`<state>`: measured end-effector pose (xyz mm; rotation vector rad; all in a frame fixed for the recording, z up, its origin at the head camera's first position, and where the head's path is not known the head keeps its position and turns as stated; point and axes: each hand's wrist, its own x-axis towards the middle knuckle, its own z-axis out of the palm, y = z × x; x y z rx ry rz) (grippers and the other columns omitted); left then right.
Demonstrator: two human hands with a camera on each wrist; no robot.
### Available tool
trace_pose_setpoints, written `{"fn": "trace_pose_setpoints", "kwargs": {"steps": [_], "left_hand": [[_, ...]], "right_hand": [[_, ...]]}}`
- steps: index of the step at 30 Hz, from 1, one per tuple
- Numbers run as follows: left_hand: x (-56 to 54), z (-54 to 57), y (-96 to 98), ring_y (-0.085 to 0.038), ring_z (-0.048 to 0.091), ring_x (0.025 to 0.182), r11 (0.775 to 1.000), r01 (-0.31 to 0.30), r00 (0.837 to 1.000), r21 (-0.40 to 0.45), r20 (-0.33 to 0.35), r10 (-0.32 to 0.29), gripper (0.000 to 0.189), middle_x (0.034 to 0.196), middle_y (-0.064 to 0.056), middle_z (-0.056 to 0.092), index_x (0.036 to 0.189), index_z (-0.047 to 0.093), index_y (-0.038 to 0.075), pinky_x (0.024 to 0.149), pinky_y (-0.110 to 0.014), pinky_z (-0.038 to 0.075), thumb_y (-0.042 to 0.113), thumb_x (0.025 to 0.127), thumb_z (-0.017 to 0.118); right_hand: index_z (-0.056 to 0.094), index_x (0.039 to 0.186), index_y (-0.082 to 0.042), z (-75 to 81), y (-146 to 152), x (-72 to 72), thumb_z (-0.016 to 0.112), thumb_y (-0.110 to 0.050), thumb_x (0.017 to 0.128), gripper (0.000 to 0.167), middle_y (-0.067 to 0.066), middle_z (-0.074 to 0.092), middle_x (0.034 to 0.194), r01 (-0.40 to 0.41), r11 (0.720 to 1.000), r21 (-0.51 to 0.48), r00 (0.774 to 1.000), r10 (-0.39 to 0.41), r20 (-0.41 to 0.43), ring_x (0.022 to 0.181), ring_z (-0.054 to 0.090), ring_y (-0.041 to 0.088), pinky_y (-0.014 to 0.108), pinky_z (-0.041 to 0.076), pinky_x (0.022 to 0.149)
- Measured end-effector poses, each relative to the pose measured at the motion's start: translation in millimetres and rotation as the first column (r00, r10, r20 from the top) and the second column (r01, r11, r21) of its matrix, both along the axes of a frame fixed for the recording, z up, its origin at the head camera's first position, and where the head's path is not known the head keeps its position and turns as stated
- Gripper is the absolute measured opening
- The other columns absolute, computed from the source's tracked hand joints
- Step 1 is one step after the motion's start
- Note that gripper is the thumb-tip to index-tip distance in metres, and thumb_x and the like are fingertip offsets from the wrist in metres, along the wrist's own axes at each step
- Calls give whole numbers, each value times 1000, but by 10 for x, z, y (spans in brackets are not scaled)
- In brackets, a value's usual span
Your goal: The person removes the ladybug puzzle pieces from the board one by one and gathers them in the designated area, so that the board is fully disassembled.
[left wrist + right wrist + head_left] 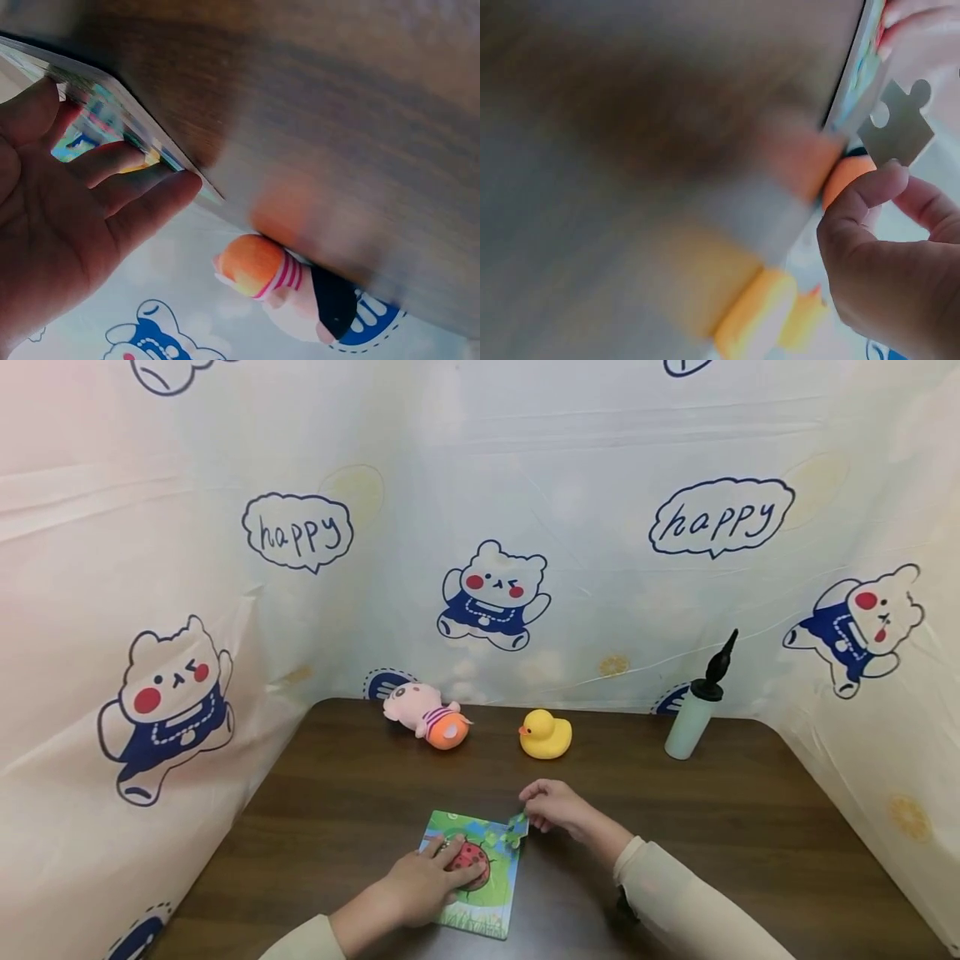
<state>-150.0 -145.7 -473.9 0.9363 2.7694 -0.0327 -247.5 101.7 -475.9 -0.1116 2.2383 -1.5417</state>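
A square ladybug jigsaw puzzle (483, 918) lies flat on the dark wooden table. My left hand (422, 883) rests on it with fingers spread, covering part of the red ladybug and the puzzle's left side. In the left wrist view the fingers (154, 206) lie across its surface. Over the puzzle's upper right corner, my right hand (558, 810) pinches a jigsaw piece (517, 832) between thumb and fingers. The right wrist view shows the plain grey back of this piece (900, 135), tilted up, with a knob and a notch.
Toward the back of the table (720, 827) lies a pink plush toy (427, 717) with an orange bottom. A yellow rubber duck (546, 737) sits to its right. Farther right stands a pale green hand pump (692, 727) with a black nozzle. A printed curtain (585, 593) hangs behind.
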Motion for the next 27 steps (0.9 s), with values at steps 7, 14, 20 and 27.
{"fn": "trace_pose_setpoints", "kwargs": {"steps": [7, 14, 20, 27], "left_hand": [[-52, -17, -9, -38, 47, 121, 998, 42, 998, 39, -52, -40, 47, 139, -13, 45, 132, 51, 43, 72, -48, 53, 36, 87, 64], [-78, -57, 13, -36, 51, 114, 993, 64, 994, 100, -97, -55, 55, 135, -14, 48, 137, 49, 28, 75, -47, 52, 41, 86, 65], [-128, -85, -47, -35, 50, 117, 972, -2, 1000, 236, -22, 7, 67, 138, -16, 43, 140, 45, 19, 70, -46, 52, 38, 82, 72], [-210, -76, -217, -43, 30, 134, 946, -132, 987, 297, 131, 97, 84, 148, -22, 29, 143, 40, 8, 81, -56, 48, 49, 77, 72]], "right_hand": [[64, 109, 8, 167, 593, -12, 63, -6, 87, 26, 7, 65, 78, -37, 997, 71, 999, 39, -30, 66, 59, 14, 32, 54, 63], [67, 103, 8, 187, 1244, -93, 61, -4, 89, 20, 5, 64, 75, 40, 991, 128, 998, -34, -48, 67, 59, 12, 33, 54, 64], [62, 106, 9, 133, 1709, -137, 52, -2, 93, 20, 6, 60, 80, 130, 978, 166, 991, -125, -40, 71, 56, 15, 31, 51, 63], [59, 106, 9, 24, 2064, -137, 46, -2, 95, 20, 10, 55, 82, 243, 944, 222, 970, -236, -57, 70, 52, 18, 30, 48, 61]]}}
